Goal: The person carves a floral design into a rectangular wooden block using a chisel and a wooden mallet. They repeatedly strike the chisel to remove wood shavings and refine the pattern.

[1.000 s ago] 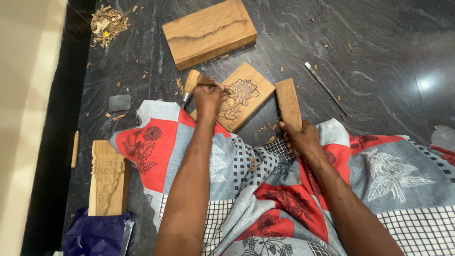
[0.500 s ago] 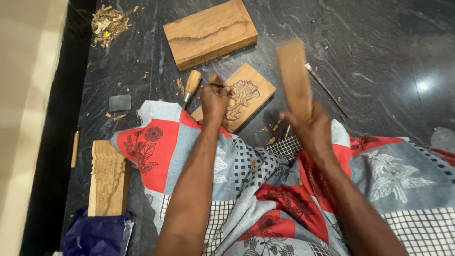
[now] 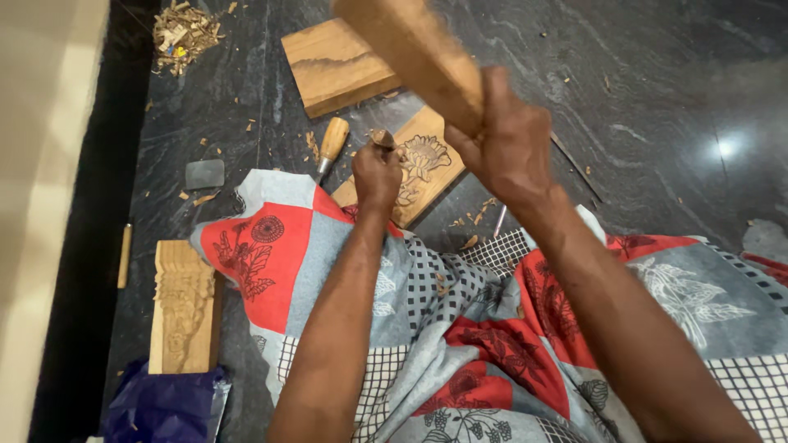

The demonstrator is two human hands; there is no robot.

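Note:
My left hand (image 3: 376,174) is closed around a chisel (image 3: 381,138), whose wooden top sticks out above the fist, set on a square wooden panel (image 3: 428,164) carved with a flower. My right hand (image 3: 507,143) grips a wooden mallet (image 3: 414,51), raised high and blurred above the panel and the chisel. The panel lies on the dark stone floor at the edge of a patterned cloth (image 3: 460,328) over my lap.
A plain wooden board (image 3: 332,70) lies beyond the panel. A wooden-handled tool (image 3: 332,143) rests left of my fist. A carved wooden strip (image 3: 184,305), a small grey stone (image 3: 204,174), a shavings pile (image 3: 184,34), a blue bag (image 3: 164,406) and thin metal tools (image 3: 574,168) lie around.
My right hand lifted the mallet from beside the panel up high above the chisel. My left hand stayed on the chisel at the carved panel.

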